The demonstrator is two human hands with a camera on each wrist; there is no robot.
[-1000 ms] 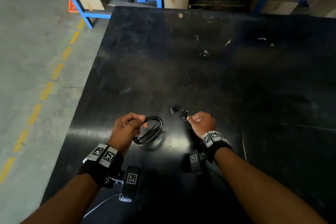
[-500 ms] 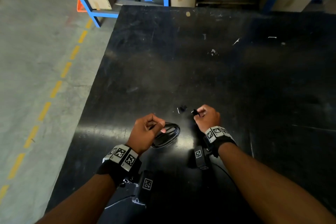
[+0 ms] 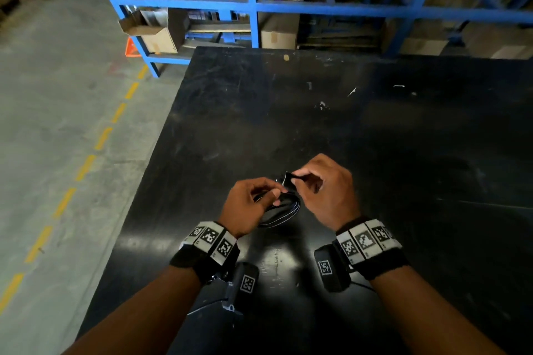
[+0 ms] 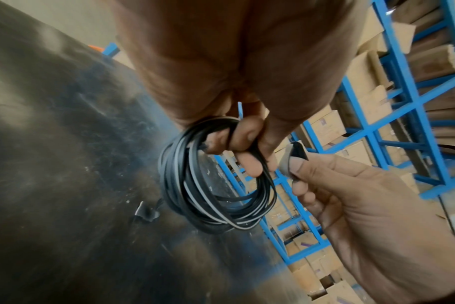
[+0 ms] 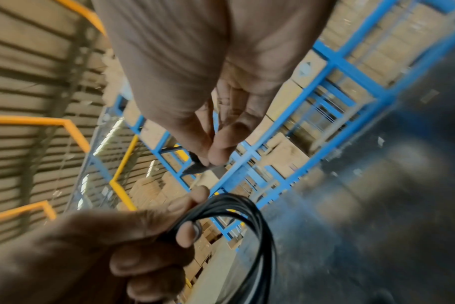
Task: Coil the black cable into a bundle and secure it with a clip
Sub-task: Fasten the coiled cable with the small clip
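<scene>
The black cable point(image 3: 284, 210) is wound into a loose coil of several loops. My left hand point(image 3: 271, 196) grips it at the top, and it hangs just above the black table point(image 3: 259, 124). In the left wrist view the coil point(image 4: 213, 195) dangles from my curled fingers point(image 4: 247, 142). My right hand point(image 3: 297, 179) pinches a small black clip point(image 3: 287, 176) between thumb and forefinger, right beside the top of the coil. The right wrist view shows the clip point(image 5: 198, 166) just above the coil point(image 5: 247, 226), apart from it.
A second small clip point(image 4: 146, 211) lies on the table under the coil. Blue racking point(image 3: 253, 6) with cardboard boxes point(image 3: 161, 34) stands past the table's far edge. The table's left edge drops to a concrete floor with a dashed yellow line point(image 3: 86, 164).
My right hand has lifted a clip off the table and moved left toward the coil. My left hand has raised the coil off the table, and the two hands have come together.
</scene>
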